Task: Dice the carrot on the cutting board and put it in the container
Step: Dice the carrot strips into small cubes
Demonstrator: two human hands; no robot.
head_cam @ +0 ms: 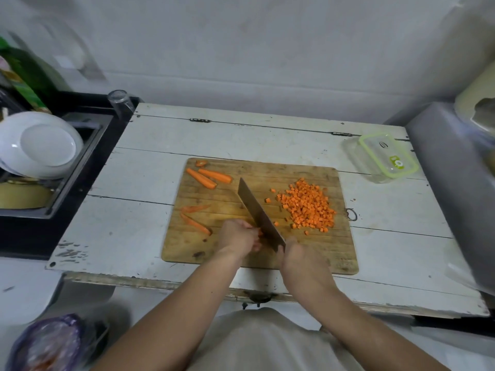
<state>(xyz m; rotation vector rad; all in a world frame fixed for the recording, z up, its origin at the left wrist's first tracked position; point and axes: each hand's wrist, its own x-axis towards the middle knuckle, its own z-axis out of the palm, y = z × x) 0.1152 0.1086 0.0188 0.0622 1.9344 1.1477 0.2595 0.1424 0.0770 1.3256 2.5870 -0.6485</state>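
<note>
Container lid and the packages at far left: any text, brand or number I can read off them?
None can be read.
Container lid: a dark oval logo and a green tab, both too blurred to read.
Green package at far left: printing, too blurred to read.

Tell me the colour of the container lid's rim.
Light green, on a clear lid; the head view shows it at the table's far right.
</note>
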